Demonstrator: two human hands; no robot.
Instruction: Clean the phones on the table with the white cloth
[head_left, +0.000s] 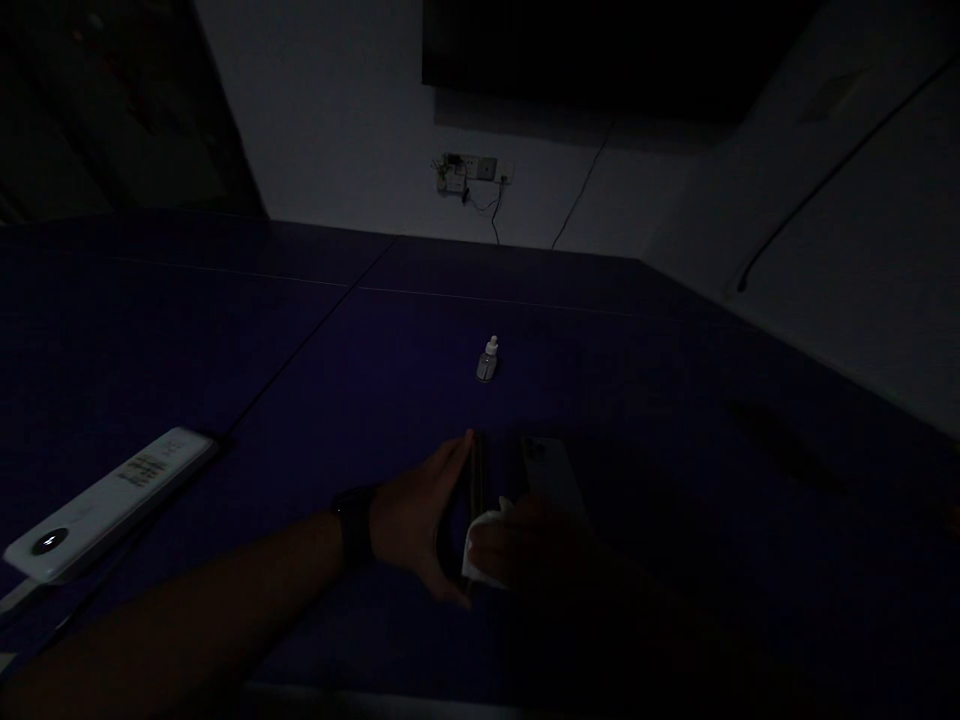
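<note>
The room is very dim. My left hand (420, 520), with a dark watch on its wrist, grips a phone-sized dark slab (477, 475) between fingertips and thumb at its two ends. The slab stands edge-on to me; its kind is hard to make out. My right hand (517, 540), mostly in shadow, pinches a white cloth or tissue (480, 570) and presses it against the slab's near part. Just beyond the right hand a grey phone (555, 475) lies back up, its camera bump at the far left corner; the hand partly covers it.
A small clear bottle with a white cap (487, 365) stands farther back on the dark blue table (337, 390). At left lies a long white device (112, 505) with a cable. Wall sockets (472, 170) and a dark screen (600, 50) are on the far wall.
</note>
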